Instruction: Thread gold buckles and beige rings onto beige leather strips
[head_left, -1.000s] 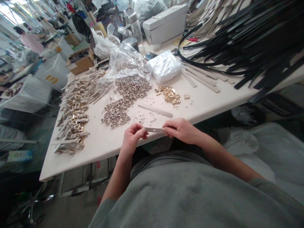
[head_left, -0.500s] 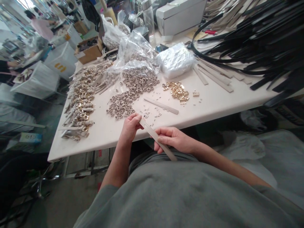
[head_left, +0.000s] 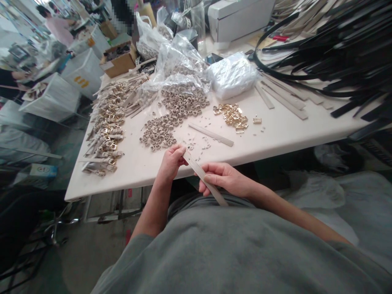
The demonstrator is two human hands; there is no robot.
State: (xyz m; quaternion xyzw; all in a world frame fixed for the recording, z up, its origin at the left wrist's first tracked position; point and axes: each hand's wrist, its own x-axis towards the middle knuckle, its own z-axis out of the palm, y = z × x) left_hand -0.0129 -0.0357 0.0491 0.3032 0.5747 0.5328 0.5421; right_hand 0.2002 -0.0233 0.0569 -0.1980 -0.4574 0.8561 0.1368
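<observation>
A beige strap (head_left: 196, 166) slants between my two hands, just off the front edge of the white table (head_left: 147, 167). My left hand (head_left: 172, 161) pinches its far end. Farther down, my right hand (head_left: 225, 179) has thumb and fingers closed around the strap, whose lower end reaches my shirt. Just beyond my hands another beige strap (head_left: 211, 135) lies among small scattered bits. Many beige loops (head_left: 159, 128) are heaped behind my left hand. A pile of gold buckles (head_left: 231, 116) lies farther back, with a single gold buckle (head_left: 257, 119) to its right.
Strap pieces with gold buckles (head_left: 107, 126) line the table's left side. Behind the loops are a clear plastic bag (head_left: 180, 61) and a wrapped plastic packet (head_left: 232, 75). Black straps (head_left: 346, 57) overhang at right. A grey-white box (head_left: 240, 18) stands behind; a person (head_left: 58, 26) sits far left.
The view has shifted slightly, so the table's contents appear a little to the right and higher. Both hands keep the same hold on the strap.
</observation>
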